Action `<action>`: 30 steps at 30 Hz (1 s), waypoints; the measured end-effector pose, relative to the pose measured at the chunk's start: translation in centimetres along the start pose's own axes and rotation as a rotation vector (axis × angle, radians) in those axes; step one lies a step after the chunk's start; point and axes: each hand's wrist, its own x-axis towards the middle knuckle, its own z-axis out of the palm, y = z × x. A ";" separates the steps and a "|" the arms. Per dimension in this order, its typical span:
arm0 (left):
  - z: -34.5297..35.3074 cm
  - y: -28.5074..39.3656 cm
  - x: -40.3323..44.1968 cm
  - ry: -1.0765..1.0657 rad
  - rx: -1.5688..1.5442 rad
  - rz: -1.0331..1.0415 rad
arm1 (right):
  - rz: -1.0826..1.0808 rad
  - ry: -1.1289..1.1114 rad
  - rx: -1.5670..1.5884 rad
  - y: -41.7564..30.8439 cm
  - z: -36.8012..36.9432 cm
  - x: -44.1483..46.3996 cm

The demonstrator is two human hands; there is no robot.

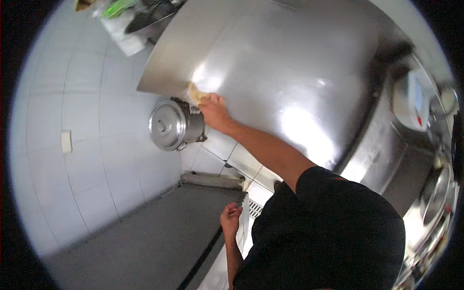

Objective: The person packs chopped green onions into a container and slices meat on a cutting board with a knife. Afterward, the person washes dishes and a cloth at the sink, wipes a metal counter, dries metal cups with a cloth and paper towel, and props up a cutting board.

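Observation:
My right hand (212, 111) reaches to the left end of a shiny stainless steel counter (251, 77). It is closed on a pale yellow cloth (194, 93), which is pressed against the steel near the edge. The cloth is somewhat blurred, and part of it is hidden under my fingers. Lower down, my left hand (231, 220) hangs with its fingers loosely bent and nothing visible in them. Beneath it lies the corner of a dark grey surface (159, 217); whether the hand touches it, I cannot tell.
A lidded metal pot (167, 124) stands below the counter's edge, by the white tiled wall (82, 135). Dark items and a plastic bag (128, 41) sit at the top left. A white device (411, 99) stands at the right. A floor drain (254, 209) shows among the tiles.

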 end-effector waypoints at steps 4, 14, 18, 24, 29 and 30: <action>-0.5 -3.0 0.3 -0.080 0.003 0.149 | 0.191 0.066 -0.170 0.6 -4.4 -6.7; 1.1 -2.3 -3.3 -0.197 0.019 0.402 | 0.951 0.275 -0.383 7.7 -29.1 -22.8; 3.5 -0.5 -4.9 -0.296 -0.068 0.438 | 0.867 0.648 -0.092 5.3 -36.7 -24.7; 6.2 3.9 -10.8 -0.334 -0.169 0.501 | 0.738 0.944 0.132 7.1 -53.3 -32.7; 10.5 7.1 -16.2 -0.352 -0.189 0.519 | 0.920 1.135 0.190 13.3 -66.4 -43.2; 12.0 8.1 -17.2 -0.362 -0.186 0.533 | 1.044 1.127 0.129 13.6 -68.8 -44.2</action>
